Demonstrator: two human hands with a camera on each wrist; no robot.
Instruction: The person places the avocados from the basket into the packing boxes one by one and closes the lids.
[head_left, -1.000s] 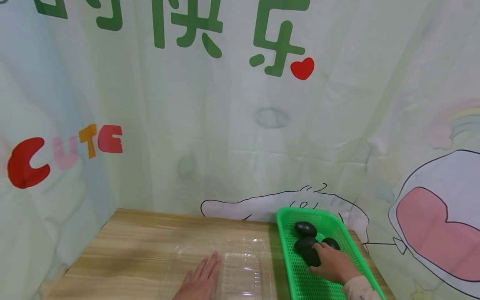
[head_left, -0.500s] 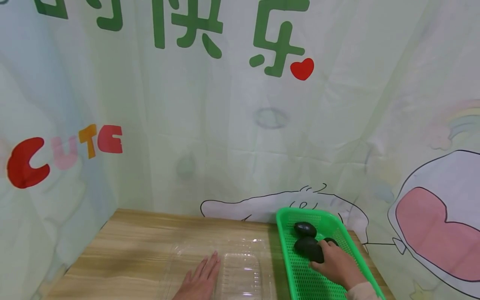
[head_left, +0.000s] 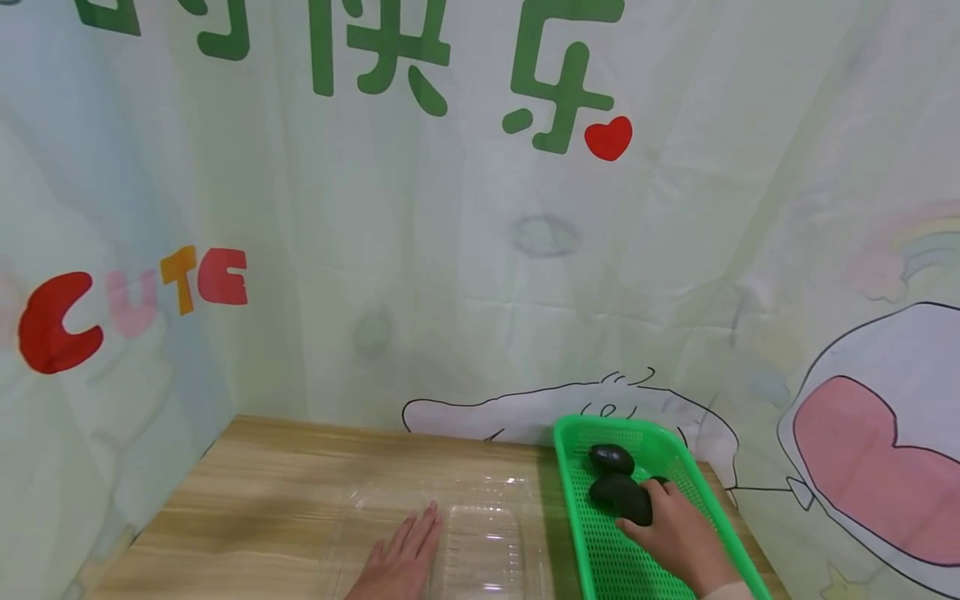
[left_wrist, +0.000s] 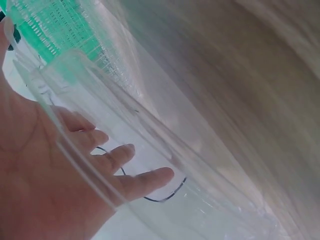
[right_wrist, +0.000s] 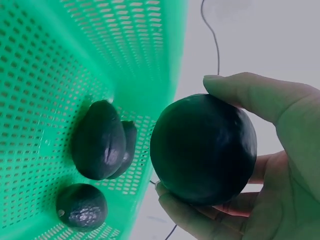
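Note:
My right hand [head_left: 678, 533] grips a dark avocado [right_wrist: 202, 150] between thumb and fingers, over the green plastic basket [head_left: 588, 575]. In the right wrist view, the avocado sits apart from the others. Inside the basket lie more dark avocados: one at the far end [head_left: 611, 459], one partly behind the held one [head_left: 606, 490], and a third [right_wrist: 81, 207] largely hidden by my hand in the head view. My left hand [head_left: 397, 558] rests with extended fingers on a clear plastic box [head_left: 483, 542]; the left wrist view shows its fingers [left_wrist: 145, 182] through the transparent wall.
Both containers stand side by side on a wood-grain table [head_left: 262, 500], basket to the right. A printed cloth backdrop [head_left: 450, 250] hangs right behind the table's far edge. The basket's raised walls surround the avocados.
My right hand has closed on the avocado, tilted it up and drawn it slightly to the right. The left hand stays in place on the clear box.

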